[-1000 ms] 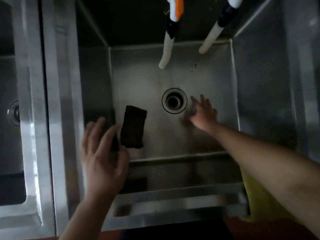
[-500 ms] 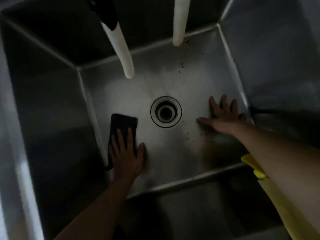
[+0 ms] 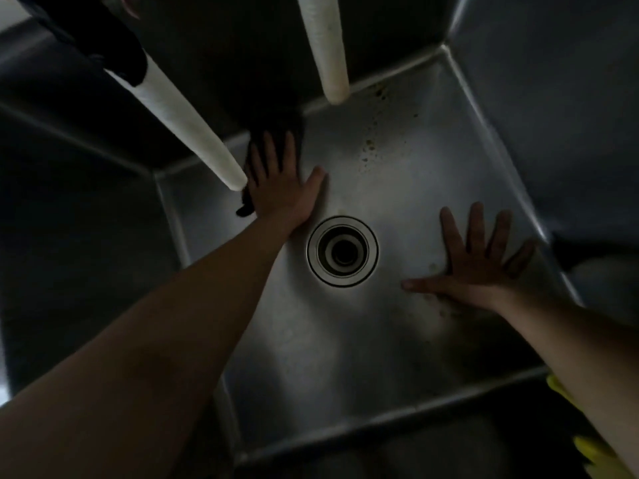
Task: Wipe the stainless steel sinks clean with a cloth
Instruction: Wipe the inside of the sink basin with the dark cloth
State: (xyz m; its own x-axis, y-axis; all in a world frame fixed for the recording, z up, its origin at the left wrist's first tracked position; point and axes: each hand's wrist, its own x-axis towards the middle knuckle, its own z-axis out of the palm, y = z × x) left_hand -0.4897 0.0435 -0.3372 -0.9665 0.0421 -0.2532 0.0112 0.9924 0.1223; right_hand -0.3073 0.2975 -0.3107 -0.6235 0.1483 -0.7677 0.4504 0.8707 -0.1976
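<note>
I look straight down into a deep stainless steel sink (image 3: 345, 357) with a round drain (image 3: 342, 251) in the middle of its floor. A dark cloth (image 3: 290, 127) lies on the floor near the back wall, left of the drain. My left hand (image 3: 280, 188) presses flat on the cloth, fingers spread, and most of the cloth is hidden beneath it. My right hand (image 3: 477, 264) lies flat on the bare floor to the right of the drain, fingers spread, holding nothing. Brown specks (image 3: 371, 146) dot the floor towards the back right corner.
Two white hoses hang down into the sink from above, one (image 3: 179, 122) ending just left of my left hand, the other (image 3: 328, 46) over the back wall. Steep steel walls close in on every side. Something yellow (image 3: 594, 454) shows at the bottom right.
My left hand has slid the cloth from the front left of the floor up past the drain to the back wall. The right hand stays put. The view has dropped deeper into the sink.
</note>
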